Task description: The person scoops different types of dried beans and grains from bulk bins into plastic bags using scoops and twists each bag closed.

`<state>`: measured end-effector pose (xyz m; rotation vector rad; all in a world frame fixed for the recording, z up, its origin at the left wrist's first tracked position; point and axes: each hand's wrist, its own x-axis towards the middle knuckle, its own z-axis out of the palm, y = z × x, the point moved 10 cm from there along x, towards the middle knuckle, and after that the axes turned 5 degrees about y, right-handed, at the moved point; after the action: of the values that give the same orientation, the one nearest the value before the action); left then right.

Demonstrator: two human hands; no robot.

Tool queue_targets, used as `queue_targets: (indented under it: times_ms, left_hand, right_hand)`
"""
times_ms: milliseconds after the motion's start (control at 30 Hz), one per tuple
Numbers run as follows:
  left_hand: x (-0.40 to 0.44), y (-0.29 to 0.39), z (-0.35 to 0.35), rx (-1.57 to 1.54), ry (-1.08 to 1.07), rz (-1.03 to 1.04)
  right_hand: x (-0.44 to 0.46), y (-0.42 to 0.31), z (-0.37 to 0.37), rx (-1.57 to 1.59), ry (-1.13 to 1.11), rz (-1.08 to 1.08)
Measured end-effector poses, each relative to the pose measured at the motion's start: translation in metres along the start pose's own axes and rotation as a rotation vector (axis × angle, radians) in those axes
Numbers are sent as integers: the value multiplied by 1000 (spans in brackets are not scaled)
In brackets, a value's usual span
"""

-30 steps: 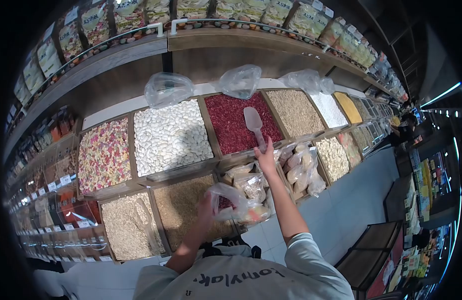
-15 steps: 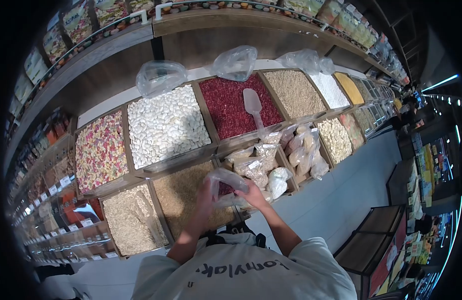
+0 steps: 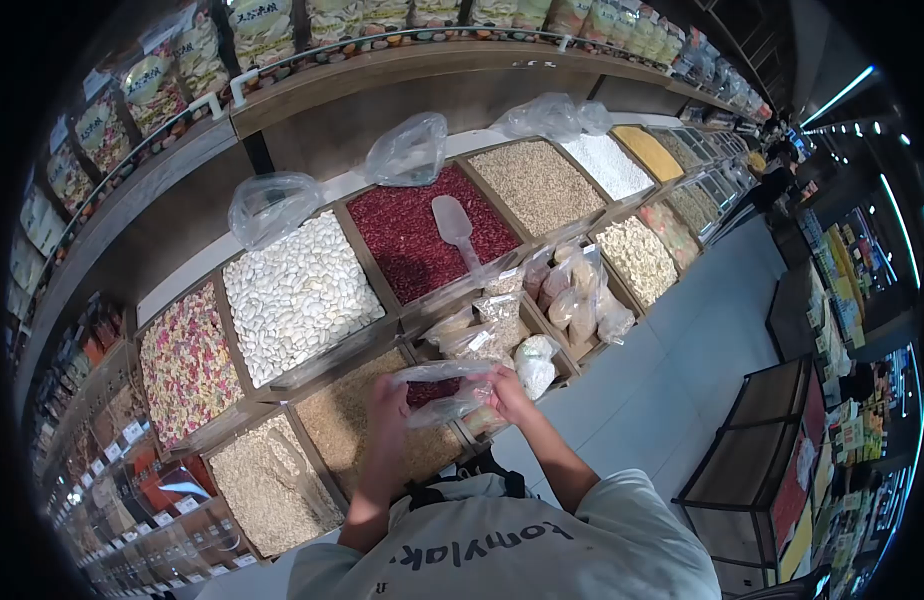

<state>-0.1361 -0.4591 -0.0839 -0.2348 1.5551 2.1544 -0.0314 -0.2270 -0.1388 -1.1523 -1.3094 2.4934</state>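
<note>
Between my two hands is a clear plastic bag (image 3: 444, 411), its mouth spread sideways. Dark red beans (image 3: 432, 391) show inside it. My left hand (image 3: 385, 408) grips the bag's left edge, and my right hand (image 3: 506, 394) pinches the right edge. Below the bag lies a bin of tan grain (image 3: 357, 425). Beyond it, a bin of dark red beans (image 3: 407, 225) holds a translucent scoop (image 3: 452, 220), lying with its handle toward me. Several filled bags (image 3: 497, 335) sit in a compartment just past my right hand.
White beans (image 3: 300, 295) and a pink-yellow mix (image 3: 189, 365) fill bins at left. Pale flakes (image 3: 272, 490) lie in the near-left bin. Loose plastic bags (image 3: 410, 150) rest along the back ledge. A dark-framed stand (image 3: 747, 440) is on the right, across the tiled floor (image 3: 642, 370).
My view has turned, so the bins appear further left and lower. The bag's mouth is now stretched wider between my hands, and my right hand is turned more toward its edge.
</note>
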Motion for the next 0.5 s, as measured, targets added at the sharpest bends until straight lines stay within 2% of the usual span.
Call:
queue_targets:
  times_ms: [100, 200, 267, 300, 367, 400, 467, 500]
  left_hand:
    - [-5, 19, 6, 1, 2, 18]
    - [-7, 36, -1, 160, 27, 74]
    - [-6, 50, 3, 338, -64, 202]
    - [-9, 57, 7, 340, -80, 201]
    - [-19, 81, 11, 360, -49, 240]
    - [-16, 82, 10, 361, -65, 239]
    - [-20, 109, 8, 592, -19, 520]
    - [-26, 116, 16, 595, -33, 519]
  right_hand:
    - [-5, -11, -3, 137, -60, 20]
    - [-12, -22, 1, 247, -139, 0]
    - [-35, -45, 14, 158, -85, -55]
    - [-42, -50, 19, 164, -74, -65]
    - [-58, -80, 27, 53, -57, -266]
    - [-68, -90, 30, 56, -46, -276]
    - [-102, -128, 35, -340, 100, -523]
    - [-122, -136, 39, -333, 112, -525]
